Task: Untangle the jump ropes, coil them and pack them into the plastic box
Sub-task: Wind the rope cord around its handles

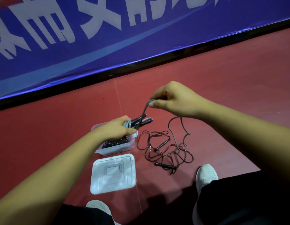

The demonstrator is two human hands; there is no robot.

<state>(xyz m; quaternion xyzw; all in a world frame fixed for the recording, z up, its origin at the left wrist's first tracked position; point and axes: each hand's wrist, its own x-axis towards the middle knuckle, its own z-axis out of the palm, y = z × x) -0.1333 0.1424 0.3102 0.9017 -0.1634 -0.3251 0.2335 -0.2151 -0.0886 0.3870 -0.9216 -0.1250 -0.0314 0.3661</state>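
My left hand (118,129) grips a bundle of grey coils and black handles just above the clear plastic box (123,147). From that bundle a grey rope (143,112) rises to my right hand (171,99), which pinches a loop of it in the air. The rope's loose tail (183,127) hangs down to the floor on the right. A black coiled rope (115,142) lies inside the box. A dark tangled jump rope (165,151) with black handles (165,166) is spread on the red floor right of the box.
The box's clear lid (113,173) lies flat on the floor in front of the box. My white shoes (206,176) and dark trousers are at the bottom. A blue banner wall (124,38) runs along the back, close behind the box.
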